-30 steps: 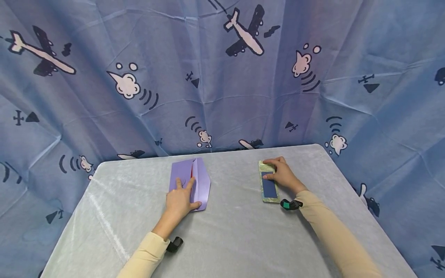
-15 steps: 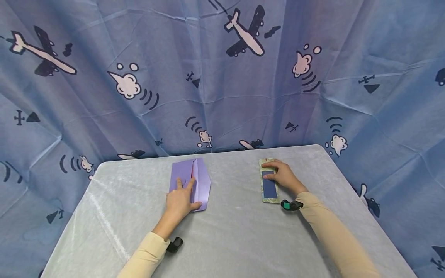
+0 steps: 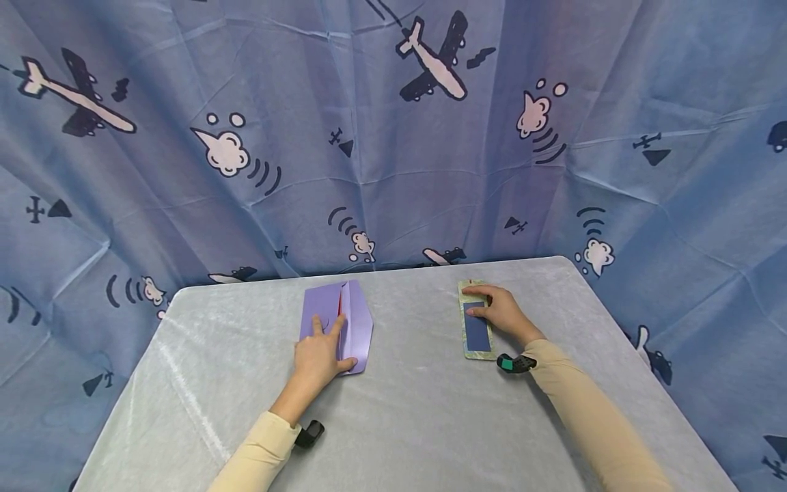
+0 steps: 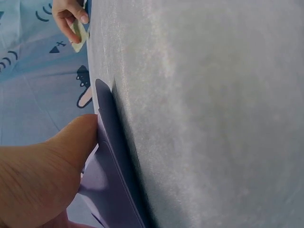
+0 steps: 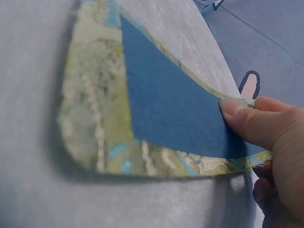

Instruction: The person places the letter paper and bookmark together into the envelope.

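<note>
A purple envelope (image 3: 359,328) lies on the table at left of centre, its pointed flap folded out to the right and a strip of red showing in its opening. My left hand (image 3: 315,357) rests on it with fingers spread, the thumb on the flap; the left wrist view shows the envelope (image 4: 107,175) edge-on under the thumb. On the right, my right hand (image 3: 507,316) pinches a bookmark (image 3: 477,335), green-patterned with a dark blue panel. In the right wrist view the bookmark (image 5: 175,109) bows, thumb on its face, other fingers partly hidden behind it.
A pale grey cloth covers the table (image 3: 406,410). Behind it hangs a blue curtain (image 3: 393,171) printed with planes and clouds. Bare cloth lies between the two hands. Each wrist wears a small black camera band (image 3: 516,362).
The right index finger has shifted slightly down, and more of the bookmark's far end shows. My left hand and the envelope have stayed put.
</note>
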